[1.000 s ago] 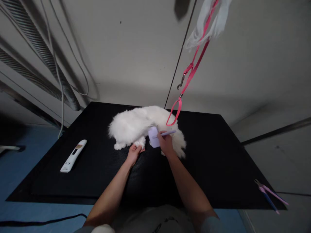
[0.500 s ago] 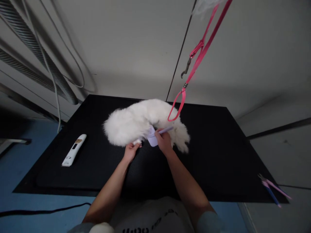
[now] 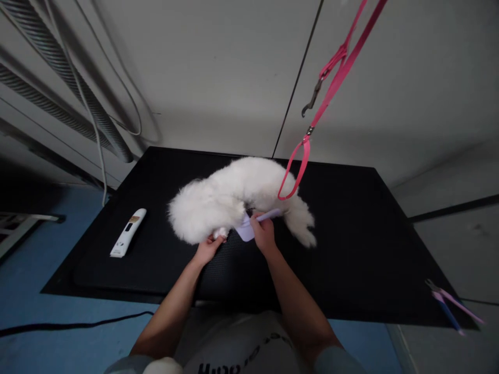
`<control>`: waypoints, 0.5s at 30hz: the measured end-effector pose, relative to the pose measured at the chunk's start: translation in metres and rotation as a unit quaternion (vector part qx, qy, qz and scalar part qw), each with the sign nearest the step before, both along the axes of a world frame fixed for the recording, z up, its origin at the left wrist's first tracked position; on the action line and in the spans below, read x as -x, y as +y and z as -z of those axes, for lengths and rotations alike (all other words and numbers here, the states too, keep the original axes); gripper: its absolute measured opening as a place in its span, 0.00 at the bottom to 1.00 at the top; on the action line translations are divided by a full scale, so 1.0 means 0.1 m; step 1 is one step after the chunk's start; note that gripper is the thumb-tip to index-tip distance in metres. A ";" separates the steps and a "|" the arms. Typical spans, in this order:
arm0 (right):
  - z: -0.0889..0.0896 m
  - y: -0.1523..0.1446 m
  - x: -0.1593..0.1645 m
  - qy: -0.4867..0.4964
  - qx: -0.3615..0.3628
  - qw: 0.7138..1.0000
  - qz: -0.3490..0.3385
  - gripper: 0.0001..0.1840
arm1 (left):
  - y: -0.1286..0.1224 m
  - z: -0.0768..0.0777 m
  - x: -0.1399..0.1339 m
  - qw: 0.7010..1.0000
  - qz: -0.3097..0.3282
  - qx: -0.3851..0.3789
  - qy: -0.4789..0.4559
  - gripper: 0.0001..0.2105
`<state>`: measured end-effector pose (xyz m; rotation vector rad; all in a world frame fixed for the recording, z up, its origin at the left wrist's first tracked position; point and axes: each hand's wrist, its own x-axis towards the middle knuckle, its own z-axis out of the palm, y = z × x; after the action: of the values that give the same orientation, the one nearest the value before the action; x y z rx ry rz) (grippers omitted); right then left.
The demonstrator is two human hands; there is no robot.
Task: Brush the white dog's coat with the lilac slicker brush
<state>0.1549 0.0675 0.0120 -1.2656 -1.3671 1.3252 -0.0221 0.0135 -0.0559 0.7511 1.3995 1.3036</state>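
Observation:
A fluffy white dog (image 3: 249, 182) lies on its side on the black grooming table (image 3: 343, 259), its head end at the left. My left hand (image 3: 208, 248) is closed around one of its paws (image 3: 220, 233) at the near side. In my right hand (image 3: 264, 234) is a lilac slicker brush (image 3: 245, 231), gripped by the handle, which points to the right. The brush head is against or close beside the fur near the dog's front leg; its pins are hidden from me.
White hair clippers (image 3: 128, 232) lie at the table's left. Nail clippers (image 3: 444, 298) with pink and blue handles rest by the right front corner. A pink grooming loop (image 3: 294, 171) hangs over the dog. Ribbed hoses (image 3: 89, 93) run down at the left, before a grey wall.
The view has shifted a little, so most things sit slightly to the right. My left hand still holds the paw, and the brush has turned slightly in my right hand.

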 end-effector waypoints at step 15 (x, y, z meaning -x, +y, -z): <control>0.20 -0.37 -0.03 0.057 0.079 0.994 0.058 0.08 | -0.41 -0.02 0.03 0.990 0.098 -0.055 0.091 0.11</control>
<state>0.1575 0.0304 -0.0076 -1.3323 -1.1103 1.4237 -0.0255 -0.0278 -0.0543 1.0774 1.3656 1.1882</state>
